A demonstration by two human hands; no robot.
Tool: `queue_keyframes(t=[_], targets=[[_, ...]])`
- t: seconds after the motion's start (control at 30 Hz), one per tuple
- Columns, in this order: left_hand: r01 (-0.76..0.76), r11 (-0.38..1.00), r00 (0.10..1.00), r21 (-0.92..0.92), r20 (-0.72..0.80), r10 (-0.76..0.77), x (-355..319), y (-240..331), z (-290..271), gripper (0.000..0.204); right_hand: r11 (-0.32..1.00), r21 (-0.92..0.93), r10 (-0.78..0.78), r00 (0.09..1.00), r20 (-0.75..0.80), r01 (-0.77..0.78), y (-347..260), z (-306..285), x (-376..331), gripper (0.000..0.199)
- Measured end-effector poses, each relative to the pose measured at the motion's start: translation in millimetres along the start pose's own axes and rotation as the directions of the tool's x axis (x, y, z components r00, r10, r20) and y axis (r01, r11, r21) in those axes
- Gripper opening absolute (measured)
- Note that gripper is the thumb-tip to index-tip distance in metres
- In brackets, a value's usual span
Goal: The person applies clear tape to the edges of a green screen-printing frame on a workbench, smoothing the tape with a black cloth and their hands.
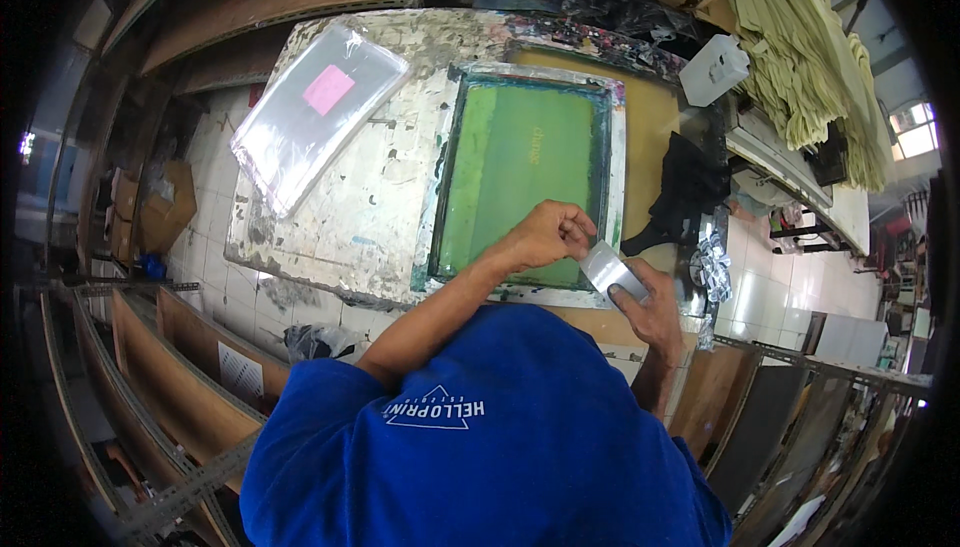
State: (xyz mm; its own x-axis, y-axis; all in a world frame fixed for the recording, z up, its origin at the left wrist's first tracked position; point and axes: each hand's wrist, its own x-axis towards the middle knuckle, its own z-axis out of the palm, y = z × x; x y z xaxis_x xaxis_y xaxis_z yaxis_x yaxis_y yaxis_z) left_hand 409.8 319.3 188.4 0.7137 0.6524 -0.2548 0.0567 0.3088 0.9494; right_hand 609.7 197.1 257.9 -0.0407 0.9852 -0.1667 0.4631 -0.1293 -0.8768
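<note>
A screen-printing frame (pixel 617 147) with green mesh lies flat on a worn, paint-stained table (pixel 380 197). Over the frame's near right corner, my right hand (pixel 655 312) holds a silvery roll of tape (pixel 610 269). My left hand (pixel 545 232) reaches across the mesh and pinches the loose end of that tape between fingers and thumb. A short strip is stretched between the two hands. My blue shirt fills the lower middle of the view.
A stack of clear plastic bags with a pink slip (pixel 315 117) lies on the table's far left. A white plastic jug (pixel 712 69) and a black cloth (pixel 690 187) sit right of the frame. Pale yellow fabric (pixel 800 47) is piled far right. Wooden shelving (pixel 180 367) runs lower left.
</note>
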Motion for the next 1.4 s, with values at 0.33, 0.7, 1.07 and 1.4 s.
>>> queue_keyframes(t=[0.33, 0.7, 1.07, 1.4], targets=[[-0.124, 0.992, 0.943, 0.016, -0.308, 0.123, -19, -14, -20, 0.045, 0.902, -0.431, -0.107, 0.982, -0.156, 0.03, 3, -7, 15, 0.046], [0.07, 0.939, 0.838, 0.338, -0.531, 0.128, -56, 6, -48, 0.015, 0.824, -0.498, -0.29, 0.956, 0.035, 0.268, -13, 24, 54, 0.05], [0.064, 0.946, 0.612, 0.316, -0.762, 0.213, -91, 6, -89, 0.011, 0.784, -0.561, -0.28, 0.958, 0.063, 0.266, 24, -15, 59, 0.051], [0.202, 0.932, 0.567, 0.303, -0.812, 0.141, -114, -24, -117, 0.025, 0.918, -0.361, -0.154, 0.986, 0.057, 0.164, 46, -46, 53, 0.052]])
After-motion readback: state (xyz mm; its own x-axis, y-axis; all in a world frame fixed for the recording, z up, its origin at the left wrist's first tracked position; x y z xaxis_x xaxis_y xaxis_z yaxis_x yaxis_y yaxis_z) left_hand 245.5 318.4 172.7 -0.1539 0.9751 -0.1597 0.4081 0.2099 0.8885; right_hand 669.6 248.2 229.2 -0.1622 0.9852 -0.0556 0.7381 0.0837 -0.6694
